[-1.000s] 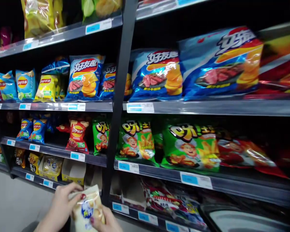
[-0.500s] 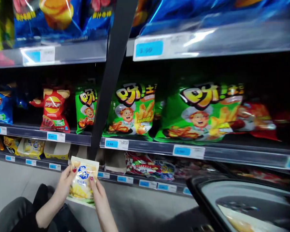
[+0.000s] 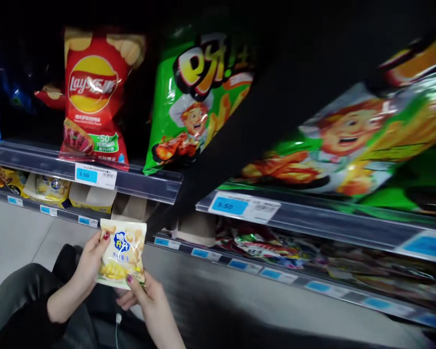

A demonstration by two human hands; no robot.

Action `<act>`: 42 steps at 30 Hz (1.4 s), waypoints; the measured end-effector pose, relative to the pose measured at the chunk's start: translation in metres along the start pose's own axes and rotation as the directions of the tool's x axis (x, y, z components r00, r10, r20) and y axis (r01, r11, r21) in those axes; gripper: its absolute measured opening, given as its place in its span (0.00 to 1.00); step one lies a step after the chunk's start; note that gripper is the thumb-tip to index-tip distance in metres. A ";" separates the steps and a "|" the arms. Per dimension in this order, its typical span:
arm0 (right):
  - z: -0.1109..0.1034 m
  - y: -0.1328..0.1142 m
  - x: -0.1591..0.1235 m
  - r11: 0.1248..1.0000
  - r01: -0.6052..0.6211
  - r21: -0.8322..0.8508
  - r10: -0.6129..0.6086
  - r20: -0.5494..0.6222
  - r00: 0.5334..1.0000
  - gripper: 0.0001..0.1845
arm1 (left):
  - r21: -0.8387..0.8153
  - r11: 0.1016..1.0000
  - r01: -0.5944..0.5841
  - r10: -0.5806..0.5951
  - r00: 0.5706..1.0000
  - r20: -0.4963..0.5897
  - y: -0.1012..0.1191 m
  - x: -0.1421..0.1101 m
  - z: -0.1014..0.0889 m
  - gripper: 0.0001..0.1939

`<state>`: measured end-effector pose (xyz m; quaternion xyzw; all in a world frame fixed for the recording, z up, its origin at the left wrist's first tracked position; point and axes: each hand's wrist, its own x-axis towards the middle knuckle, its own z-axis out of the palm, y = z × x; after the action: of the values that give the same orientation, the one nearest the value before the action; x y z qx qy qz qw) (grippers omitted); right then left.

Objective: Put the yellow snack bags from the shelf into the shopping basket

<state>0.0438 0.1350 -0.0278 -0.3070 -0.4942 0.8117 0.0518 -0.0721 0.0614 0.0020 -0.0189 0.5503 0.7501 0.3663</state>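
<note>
While left hand (image 3: pixel 85 266) still pinches cream rectangular plastic packet (image 3: pixel 121 252), right hand (image 3: pixel 150 295) now clamps it way lower, near bottom corner.

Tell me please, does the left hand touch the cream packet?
Touching. The head view shows it: the left hand grips the upper left edge of the cream packet, thumb pressed on its front.

This is a shop, seen at a snack aisle; a red Lay's bag (image 3: pixel 94 102) and green snack bags (image 3: pixel 199 106) stand on dark shelves (image 3: pixel 141 182); blue-and-white price labels (image 3: pixel 95 176) line the shelf edges, two of them reading 3.50; open cartons (image 3: pixel 90 196) fill a lower level.
</note>
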 end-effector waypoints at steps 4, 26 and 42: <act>-0.002 0.003 -0.002 0.994 -0.015 -0.107 0.022 0.067 0.998 0.29 | 0.058 0.998 -0.017 0.012 0.997 0.077 0.004 0.007 -0.013 0.18; -0.008 -0.005 -0.002 0.940 0.100 -0.325 -0.086 0.059 0.995 0.25 | -0.038 0.999 -0.021 0.018 0.997 -0.073 -0.010 0.015 -0.022 0.12; -0.020 0.006 0.010 0.988 0.155 0.004 -0.149 -0.252 0.956 0.24 | 0.163 0.981 0.103 -0.159 0.909 0.386 -0.023 0.002 -0.013 0.16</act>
<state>0.0478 0.1514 -0.0439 -0.3677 -0.4962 0.7657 0.1796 -0.0652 0.0542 -0.0227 0.1223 0.5127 0.6720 0.5202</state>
